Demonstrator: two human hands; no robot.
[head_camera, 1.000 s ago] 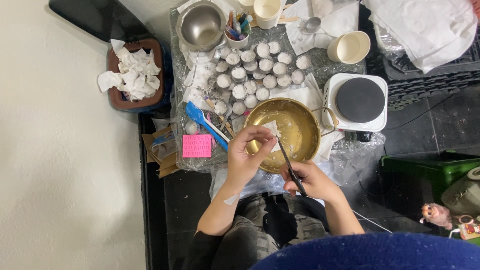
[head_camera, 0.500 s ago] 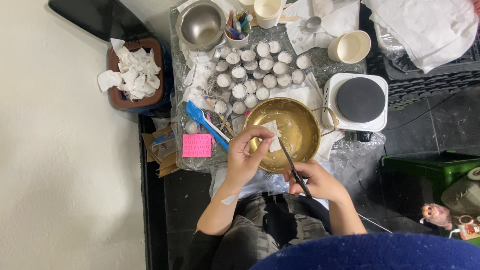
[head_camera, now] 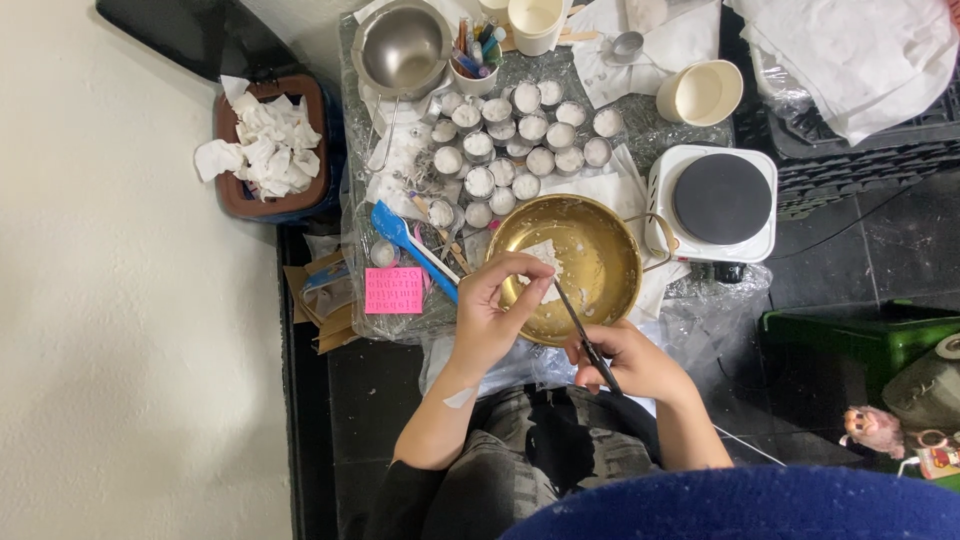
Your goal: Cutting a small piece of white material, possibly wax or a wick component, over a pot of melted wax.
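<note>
A small white chunk (head_camera: 541, 253) was pinched between the thumb and fingertips of the left hand (head_camera: 492, 310), held just above the inner wall of the brass bowl (head_camera: 600, 290). A pair of dark scissors (head_camera: 583, 330) was gripped in the closed right hand (head_camera: 628, 362), fingers wrapped through the handles, the blades pointing toward 11 o'clock and meeting the chunk's lower edge. Whether the blades were parted could not be told.

Both forearms were brought up from the lap, the left from 7 o'clock with a pale smear near the wrist, the right from 5 o'clock. The wrists were bent inward so that the hands nearly met over the bowl's near rim.

The bowl, streaked with white residue, was set on a plastic-wrapped low surface. At 12 o'clock from it a cluster of small filled tins (head_camera: 520, 140) was laid out; at 9 o'clock a blue spatula (head_camera: 405, 245) and a pink mould (head_camera: 394, 291) were seen. A white hotplate (head_camera: 712, 205) stood at 3 o'clock, a steel bowl (head_camera: 402, 48) at 11 o'clock, a cream cup (head_camera: 703, 92) beyond. A bin of crumpled tissues (head_camera: 268, 150) was placed against the pale wall, the floor being dark.
</note>
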